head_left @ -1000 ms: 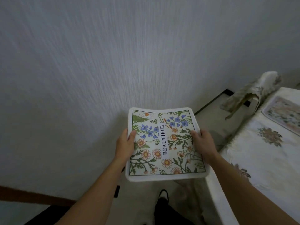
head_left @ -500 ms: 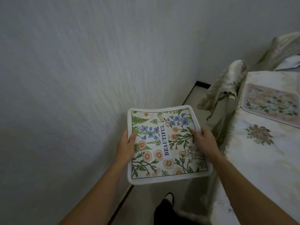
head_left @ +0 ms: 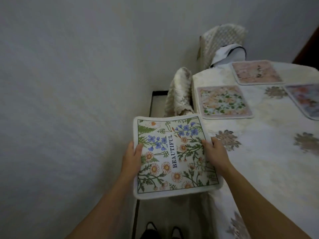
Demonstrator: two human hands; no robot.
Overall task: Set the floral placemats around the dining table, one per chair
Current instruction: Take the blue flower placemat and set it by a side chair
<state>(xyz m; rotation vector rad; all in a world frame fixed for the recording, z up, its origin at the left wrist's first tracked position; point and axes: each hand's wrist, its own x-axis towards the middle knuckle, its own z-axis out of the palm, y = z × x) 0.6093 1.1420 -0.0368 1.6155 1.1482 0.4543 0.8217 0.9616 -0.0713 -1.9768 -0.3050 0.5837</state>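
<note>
placemat (head_left: 174,156) printed "beautiful" held flat at counter (head_left: 259,152) edge, left hand (head_left: 132,158) and right hand (head_left: 214,153) fingers clamped on its side edges. view has swung: three laid placemats now visible; placement likely next.

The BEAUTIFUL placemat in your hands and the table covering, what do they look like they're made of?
BEAUTIFUL placemat: looks like soft printed fabric, matte, with a fuzzy white border; it bows slightly between the left hand and right hand. Table covering: seems to be woven cloth, cream with a faint sheen and floral motifs, draping over the table edge.
</note>
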